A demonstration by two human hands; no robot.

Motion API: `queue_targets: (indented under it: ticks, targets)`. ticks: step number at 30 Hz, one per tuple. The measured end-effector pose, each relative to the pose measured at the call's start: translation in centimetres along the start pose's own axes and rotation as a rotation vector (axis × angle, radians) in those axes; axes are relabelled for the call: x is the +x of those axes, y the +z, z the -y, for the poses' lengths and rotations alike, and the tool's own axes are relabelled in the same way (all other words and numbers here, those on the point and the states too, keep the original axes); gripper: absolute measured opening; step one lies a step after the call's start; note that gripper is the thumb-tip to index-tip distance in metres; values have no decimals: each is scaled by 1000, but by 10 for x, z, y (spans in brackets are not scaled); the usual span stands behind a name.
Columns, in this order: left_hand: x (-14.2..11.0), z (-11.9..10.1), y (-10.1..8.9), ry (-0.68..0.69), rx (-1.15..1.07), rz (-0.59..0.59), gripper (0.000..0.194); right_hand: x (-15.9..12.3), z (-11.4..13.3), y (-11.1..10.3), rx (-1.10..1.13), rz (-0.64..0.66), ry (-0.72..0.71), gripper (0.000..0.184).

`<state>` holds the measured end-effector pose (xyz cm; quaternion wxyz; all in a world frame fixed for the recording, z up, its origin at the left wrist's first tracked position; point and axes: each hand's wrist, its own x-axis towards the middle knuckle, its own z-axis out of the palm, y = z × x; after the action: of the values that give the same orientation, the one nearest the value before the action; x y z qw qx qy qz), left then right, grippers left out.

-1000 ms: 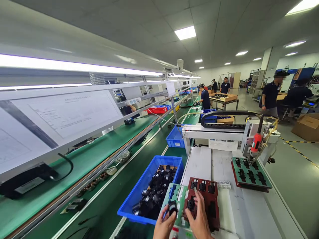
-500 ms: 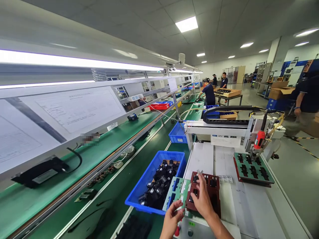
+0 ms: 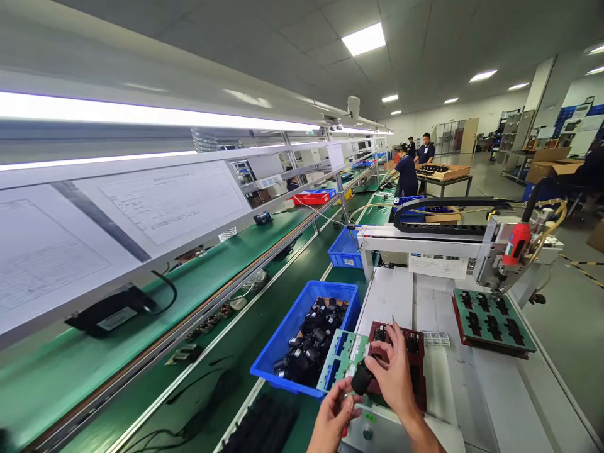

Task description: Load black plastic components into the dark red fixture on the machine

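In the head view, the right hand [image 3: 395, 376] is pinching a black part [image 3: 362, 377] between thumb and finger, holding it at the near left edge of a dark red tray [image 3: 418, 367]. The left hand [image 3: 333, 416] is curling its fingers just beside the part; whether they are closing on anything, one cannot tell. A blue bin [image 3: 265, 371] of black parts [image 3: 311, 343] is sitting left of a green tray [image 3: 359, 348], which is lying beside the red one.
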<state>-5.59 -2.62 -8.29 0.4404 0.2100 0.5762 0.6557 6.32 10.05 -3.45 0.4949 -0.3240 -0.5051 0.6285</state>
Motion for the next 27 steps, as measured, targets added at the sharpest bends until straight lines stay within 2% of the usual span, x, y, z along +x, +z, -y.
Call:
queue_targets:
  ticks: [3,7,11,14,16,22,27]
  targets:
    - [-12,-10,14,-6,-52,115,71,-5,21,-4,139,7,53,95]
    - [-24,-13,29,-56,-200,204,81,-17,37,-11,240,13,103,92]
    - [-32,-21,35,-132,-298,287,85,-34,47,-19,187,121,54,76]
    - [-33,-31,35,-15,-245,305,83,-46,49,-26,-26,23,-38,64]
    - [-31,-37,33,99,-185,288,80,-52,49,-32,-43,-24,-23,65]
    - [-30,-46,28,173,96,219,63,-62,38,-37,189,199,264,85]
    - [-38,-57,31,227,248,203,54,-63,28,-32,188,210,319,92]
